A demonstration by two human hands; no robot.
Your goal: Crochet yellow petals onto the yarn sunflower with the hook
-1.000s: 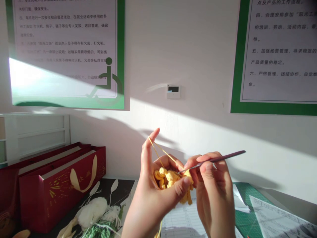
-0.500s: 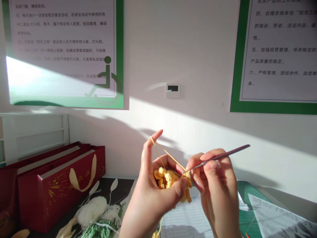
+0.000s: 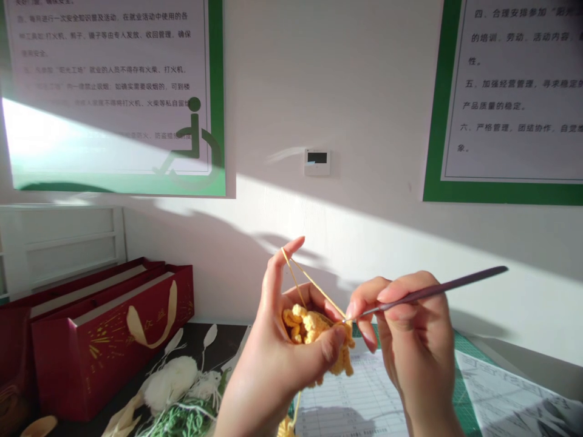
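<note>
My left hand point(image 3: 291, 340) is closed around a ruffled yellow crochet piece point(image 3: 310, 321), the thumb pressing on its near side. A strand of yellow yarn point(image 3: 314, 283) loops over the raised left index finger and runs down to the piece. In my right hand point(image 3: 412, 328) is a crochet hook point(image 3: 437, 289) with a dark purple handle, pinched between thumb and fingers. Its metal tip meets the right edge of the crochet piece, close to the left thumb tip. More yellow yarn point(image 3: 286, 426) hangs below the left wrist.
Red gift bags point(image 3: 113, 334) with a cream ribbon handle stand at left. White yarn point(image 3: 170, 382) and green yarn point(image 3: 182, 419) lie before them. Printed sheets point(image 3: 341, 388) rest under my hands on a green cutting mat point(image 3: 464, 388). A wall point(image 3: 364, 121) rises close behind.
My right hand has moved to the right with the hook, drawing the hook's shaft back from the crochet piece. The left hand stays nearly in place. The view has tilted slightly.
</note>
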